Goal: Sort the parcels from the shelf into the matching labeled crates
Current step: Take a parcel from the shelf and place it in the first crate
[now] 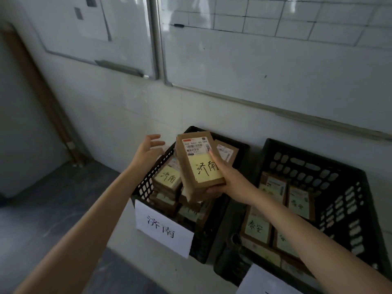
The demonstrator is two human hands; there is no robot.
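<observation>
Both bare forearms stretch forward and draw in toward each other. The left hand [148, 150] is raised with its fingers loosely spread and holds nothing. The right hand [232, 183] grips a brown parcel [199, 162], with the thumb along its top face and the fingers [213, 190] curled beneath.

**Full crate leaves little room**

In the left crate [145, 185], stacked parcels [167, 179] rise past the rim, and the right hand [231, 183] holds another parcel [199, 164] just over them. The right crate [339, 187] has open depth above its flat load. The wall [127, 115] shuts the rear; both crates stand open on top.
</observation>
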